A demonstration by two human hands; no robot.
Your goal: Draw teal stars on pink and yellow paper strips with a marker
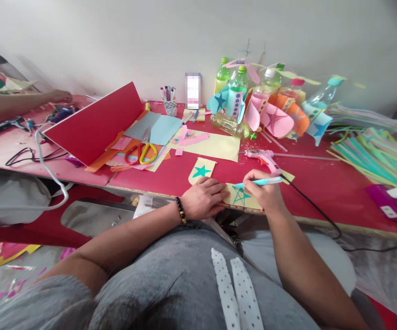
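My right hand [262, 188] grips a turquoise marker pen [267, 181], its tip on a pale yellow piece of paper [253, 202]. A turquoise star outline [240, 196] is drawn there, partly coloured along its lines. My left hand [203, 198] lies flat with fingers stretched out, its fingertips on the left end of that paper. Just above this hand is another yellow piece [210, 166] with a filled turquoise star [201, 171]. Beyond my right hand rests a pink glue gun [263, 158], with its black cord running off to the right.
Decorated plastic bottles [238, 89] stand at the back. Red-and-yellow scissors [143, 153] lie on coloured paper sheets beside a red board [98, 123]. Paper strips [373, 151] and a purple power strip [387, 206] are at right. Another person's hand [59, 96] is at far left.
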